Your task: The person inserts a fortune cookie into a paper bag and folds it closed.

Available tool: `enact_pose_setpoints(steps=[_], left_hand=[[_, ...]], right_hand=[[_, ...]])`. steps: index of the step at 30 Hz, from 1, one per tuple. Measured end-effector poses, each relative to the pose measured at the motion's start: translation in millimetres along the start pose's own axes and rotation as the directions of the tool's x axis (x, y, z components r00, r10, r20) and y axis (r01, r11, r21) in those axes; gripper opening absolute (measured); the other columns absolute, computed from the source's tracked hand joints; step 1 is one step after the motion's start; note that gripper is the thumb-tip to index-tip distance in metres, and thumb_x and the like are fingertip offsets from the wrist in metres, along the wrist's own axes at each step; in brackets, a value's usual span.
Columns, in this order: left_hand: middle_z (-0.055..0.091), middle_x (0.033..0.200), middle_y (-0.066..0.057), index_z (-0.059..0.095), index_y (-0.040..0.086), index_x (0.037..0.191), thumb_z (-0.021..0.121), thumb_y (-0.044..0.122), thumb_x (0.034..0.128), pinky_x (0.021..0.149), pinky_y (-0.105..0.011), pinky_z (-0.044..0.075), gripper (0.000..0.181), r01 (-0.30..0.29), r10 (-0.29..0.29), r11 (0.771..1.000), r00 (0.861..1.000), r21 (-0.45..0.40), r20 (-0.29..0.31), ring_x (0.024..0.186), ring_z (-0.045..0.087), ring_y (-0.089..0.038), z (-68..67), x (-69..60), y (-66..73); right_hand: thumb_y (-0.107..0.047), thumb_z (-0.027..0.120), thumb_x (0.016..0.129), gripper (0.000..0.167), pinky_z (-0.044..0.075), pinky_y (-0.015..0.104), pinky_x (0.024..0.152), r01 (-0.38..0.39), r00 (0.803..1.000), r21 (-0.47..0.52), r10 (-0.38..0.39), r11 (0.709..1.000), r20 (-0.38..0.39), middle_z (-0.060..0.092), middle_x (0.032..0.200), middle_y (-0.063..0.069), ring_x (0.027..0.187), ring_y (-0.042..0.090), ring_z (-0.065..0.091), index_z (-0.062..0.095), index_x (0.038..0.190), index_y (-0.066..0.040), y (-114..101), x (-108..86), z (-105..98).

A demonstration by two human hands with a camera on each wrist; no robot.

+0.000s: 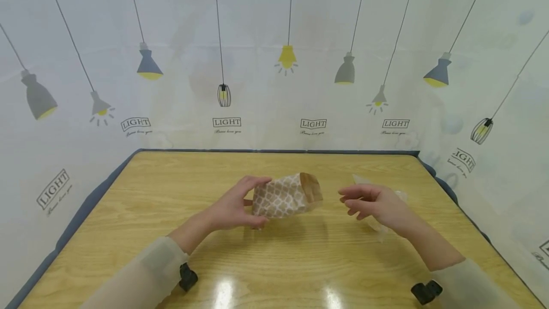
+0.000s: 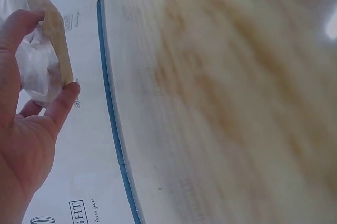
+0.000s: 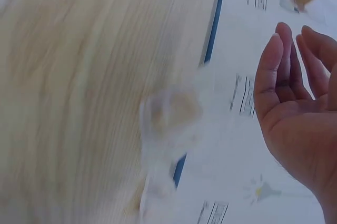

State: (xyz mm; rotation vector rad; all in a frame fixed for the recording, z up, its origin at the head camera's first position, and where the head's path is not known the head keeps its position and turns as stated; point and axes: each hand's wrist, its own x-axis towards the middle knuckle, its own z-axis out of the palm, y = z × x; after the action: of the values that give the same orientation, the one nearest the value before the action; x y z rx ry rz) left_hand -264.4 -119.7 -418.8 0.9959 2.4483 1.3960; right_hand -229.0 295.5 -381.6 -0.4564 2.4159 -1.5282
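A small paper bag (image 1: 280, 197) with a white lattice print on brown is held above the table by my left hand (image 1: 233, 204). The thumb and fingers grip its closed end, while its plain brown end (image 1: 310, 189) points right. From the left wrist view, the bag (image 2: 39, 68) shows a pale, shiny side and a brown edge between the left fingers (image 2: 63, 105). My right hand (image 1: 381, 206) hovers to the right of the bag, apart from it, its fingers loosely bent around nothing. A crumpled clear plastic wrapper (image 1: 375, 225) lies beneath the right hand, partly hidden by it.
The wood-grain table (image 1: 171, 180) has a dark blue edge along its back and sides. Behind it hangs a white backdrop (image 1: 257, 13) printed with lamps. Black wrist devices (image 1: 187, 278) sit at both sleeves.
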Motion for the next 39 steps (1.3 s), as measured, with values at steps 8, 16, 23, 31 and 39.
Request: enact_pose_setpoints(steps=[8,16,23,31,39], left_hand=[[0.047,0.156,-0.015,0.041,0.013,0.168,0.095,0.011,0.0815,0.115,-0.047,0.062,0.102,0.000,0.000,1.000,1.000,-0.001,-0.008,0.147,0.050,-0.036,-1.0,0.1,0.4],[0.047,0.156,-0.015,0.039,0.012,0.168,0.095,0.012,0.0824,0.116,-0.047,0.061,0.102,0.002,-0.002,1.000,1.000,0.003,-0.009,0.146,0.050,-0.036,-1.3,-0.4,1.5],[0.047,0.156,-0.014,0.040,0.014,0.168,0.094,0.012,0.0832,0.116,-0.050,0.061,0.101,0.001,-0.001,1.000,1.000,0.005,-0.010,0.147,0.050,-0.035,0.5,0.1,1.6],[0.047,0.155,-0.014,0.040,0.016,0.168,0.094,0.012,0.0842,0.117,-0.050,0.060,0.100,0.005,-0.005,1.000,1.000,-0.007,-0.003,0.146,0.050,-0.034,2.9,0.7,2.8],[0.047,0.157,-0.015,0.040,0.016,0.168,0.094,0.015,0.0855,0.116,-0.052,0.061,0.099,0.001,-0.001,1.000,1.000,0.005,0.002,0.147,0.050,-0.036,2.8,0.8,0.6]], right_hand=[[-0.023,0.068,0.110,0.043,0.064,0.034,0.074,-0.054,0.998,-0.123,0.052,0.991,-0.018,0.076,0.133,-0.001,0.098,0.010,0.069,0.066,0.147,-0.001,32,-30.0,-52],[-0.020,0.066,0.110,0.042,0.039,0.034,0.049,-0.124,0.990,-0.130,0.132,0.984,0.055,0.069,0.135,0.011,0.058,0.017,0.038,0.067,0.148,-0.002,55,-35.4,-68],[-0.017,0.063,0.111,0.043,0.044,0.033,0.052,-0.103,0.989,-0.137,0.116,0.985,0.090,0.066,0.127,0.018,0.062,0.020,0.046,0.064,0.152,-0.003,62,-30.1,-65],[-0.015,0.066,0.109,0.040,0.052,0.032,0.053,-0.097,0.988,-0.175,0.116,0.980,0.103,0.066,0.112,0.016,0.065,0.020,0.053,0.067,0.147,0.000,64,-22.8,-57],[-0.019,0.071,0.107,0.042,0.045,0.025,0.051,-0.140,0.985,-0.199,0.158,0.970,0.074,0.074,0.122,0.015,0.060,0.010,0.044,0.069,0.146,-0.003,61,-19.3,-50]])
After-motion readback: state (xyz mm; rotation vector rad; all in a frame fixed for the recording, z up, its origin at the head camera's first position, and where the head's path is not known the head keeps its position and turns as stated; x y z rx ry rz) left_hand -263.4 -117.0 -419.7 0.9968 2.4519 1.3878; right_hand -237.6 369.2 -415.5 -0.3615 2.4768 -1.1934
